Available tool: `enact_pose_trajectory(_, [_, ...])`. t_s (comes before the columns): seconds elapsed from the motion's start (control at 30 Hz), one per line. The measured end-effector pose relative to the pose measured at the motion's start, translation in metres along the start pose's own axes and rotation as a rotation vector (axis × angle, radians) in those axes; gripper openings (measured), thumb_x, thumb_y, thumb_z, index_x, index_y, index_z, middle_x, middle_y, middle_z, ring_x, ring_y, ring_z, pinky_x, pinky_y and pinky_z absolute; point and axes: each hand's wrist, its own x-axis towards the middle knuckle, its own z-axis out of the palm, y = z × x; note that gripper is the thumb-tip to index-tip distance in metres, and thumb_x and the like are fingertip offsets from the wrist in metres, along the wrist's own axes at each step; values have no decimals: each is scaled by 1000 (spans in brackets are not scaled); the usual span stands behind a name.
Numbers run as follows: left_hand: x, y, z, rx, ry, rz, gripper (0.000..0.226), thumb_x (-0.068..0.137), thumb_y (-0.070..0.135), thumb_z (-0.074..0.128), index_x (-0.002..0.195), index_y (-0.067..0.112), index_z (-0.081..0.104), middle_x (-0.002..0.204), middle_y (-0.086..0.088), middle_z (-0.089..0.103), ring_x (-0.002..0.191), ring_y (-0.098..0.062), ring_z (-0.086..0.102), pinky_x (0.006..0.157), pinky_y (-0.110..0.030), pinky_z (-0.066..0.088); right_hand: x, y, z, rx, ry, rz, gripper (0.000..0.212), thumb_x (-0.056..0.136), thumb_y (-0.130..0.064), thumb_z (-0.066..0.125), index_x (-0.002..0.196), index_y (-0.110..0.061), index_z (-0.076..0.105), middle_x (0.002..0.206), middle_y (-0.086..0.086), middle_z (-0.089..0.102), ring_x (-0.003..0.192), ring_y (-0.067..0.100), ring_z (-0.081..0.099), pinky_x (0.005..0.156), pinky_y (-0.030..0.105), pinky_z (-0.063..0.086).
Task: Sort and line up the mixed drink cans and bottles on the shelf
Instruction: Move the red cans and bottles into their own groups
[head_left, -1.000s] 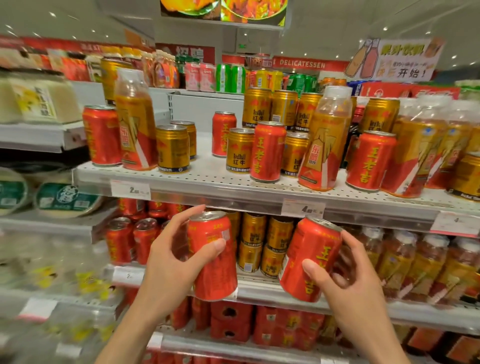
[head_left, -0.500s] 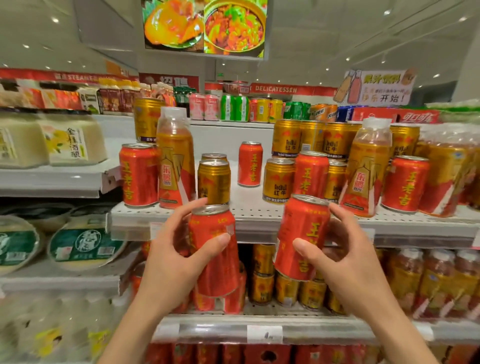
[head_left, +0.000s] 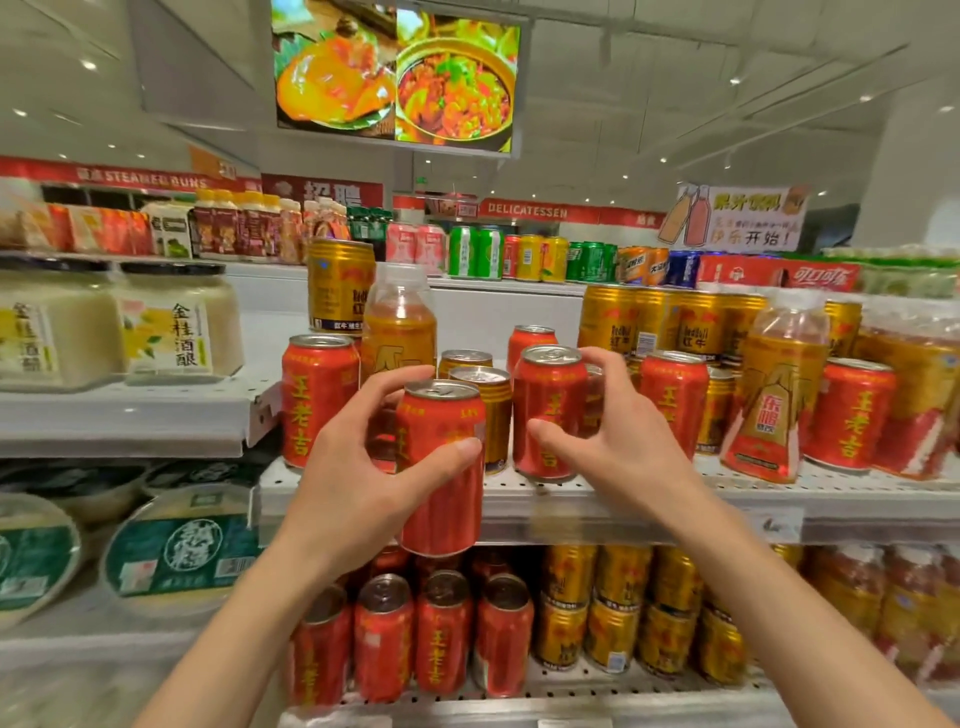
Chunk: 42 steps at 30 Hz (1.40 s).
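Cans in both hands at the shelf (head_left: 597, 501) edge.

The left hand (head_left: 358, 483) wraps one red can (head_left: 441, 467), thumb across its front and fingers curled behind; this can sits upright in front of the shelf lip, its base below the shelf level. At 3 o'clock from it, the right hand (head_left: 618, 447) grips a second red can (head_left: 549, 410), thumb on the front at 6 o'clock and fingers over the far side; that can stands upright with its base at the shelf surface, whether resting or just above cannot be told. A gold can (head_left: 485, 415) stands between the two, behind. At 9 o'clock a third red can (head_left: 318, 400) stands by a bottle (head_left: 399, 322). More red and gold cans and bottles crowd the shelf toward 3 o'clock.
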Motion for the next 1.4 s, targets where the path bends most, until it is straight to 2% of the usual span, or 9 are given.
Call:
enact_pose_trajectory(0.13, [3, -4, 5, 23, 0, -14, 62, 65, 51, 83, 122, 43, 59, 111, 28, 68, 102, 4, 67, 76, -17, 53, 5, 5, 1, -57, -5, -4, 85, 85, -54, 71, 153, -28, 27, 144, -5, 54, 121, 12, 57, 98, 27, 42])
enact_pose_trajectory(0.23, [4, -6, 6, 27, 3, -17, 62, 68, 56, 85, 123, 45, 59, 111, 27, 68, 102, 5, 67, 79, -23, 56, 3, 12, -8, -157, -44, -49, 96, 84, -60, 68, 158, -29, 15, 156, -4, 39, 130, 18, 54, 104, 37, 46])
enact_pose_trajectory(0.3, [4, -8, 6, 34, 6, -16, 64, 65, 61, 82, 123, 47, 58, 111, 27, 69, 103, 4, 67, 83, -28, 56, 2, 15, -15, -257, -45, -135, 99, 83, -60, 68, 159, -32, 10, 156, -4, 35, 128, 17, 53, 104, 39, 49])
enact_pose_trajectory(0.43, [2, -7, 5, 44, 12, -17, 65, 62, 62, 78, 122, 47, 59, 110, 28, 69, 102, 4, 67, 84, -29, 55, 10, 18, -21, -524, -36, -326, 90, 82, -63, 66, 154, -31, 23, 150, -3, 41, 138, 18, 37, 115, 40, 30])
enact_pose_trajectory(0.57, [2, -5, 4, 57, 22, -23, 65, 62, 62, 78, 122, 47, 59, 110, 29, 69, 103, 5, 67, 84, -23, 52, 28, 18, -18, -626, -27, -361, 84, 82, -66, 65, 150, -27, 34, 145, -4, 49, 138, 20, 37, 115, 41, 22])
enact_pose_trajectory(0.8, [1, 0, 3, 66, 12, -31, 64, 66, 57, 86, 123, 44, 60, 110, 29, 70, 102, 5, 67, 81, -17, 53, 69, 10, 8, -792, -30, -350, 73, 86, -61, 65, 143, -21, 43, 139, 2, 57, 132, 26, 46, 115, 47, 24])
enact_pose_trajectory(1.03, [3, 2, -1, 64, 8, -25, 68, 63, 62, 80, 125, 45, 59, 111, 27, 70, 104, 3, 68, 88, -25, 53, 69, 15, -5, -600, -37, -334, 64, 95, -45, 61, 151, -24, 37, 146, -2, 52, 136, 21, 42, 115, 41, 29])
enact_pose_trajectory(1.2, [9, 8, 6, 64, 7, 10, 66, 64, 60, 79, 125, 42, 60, 110, 24, 72, 102, -1, 69, 84, -22, 57, 48, 16, -29, -308, -45, -337, 36, 96, -33, 64, 130, -21, 60, 122, -6, 61, 107, 11, 59, 94, 35, 53])
enact_pose_trajectory(1.4, [33, 22, 41, 181, -41, 82, 69, 67, 64, 79, 129, 43, 55, 107, 23, 71, 101, 3, 66, 88, -25, 57, 28, 27, -53, -106, -198, -228, 34, 97, -28, 63, 130, -32, 58, 114, -16, 65, 93, 2, 64, 84, 29, 59])
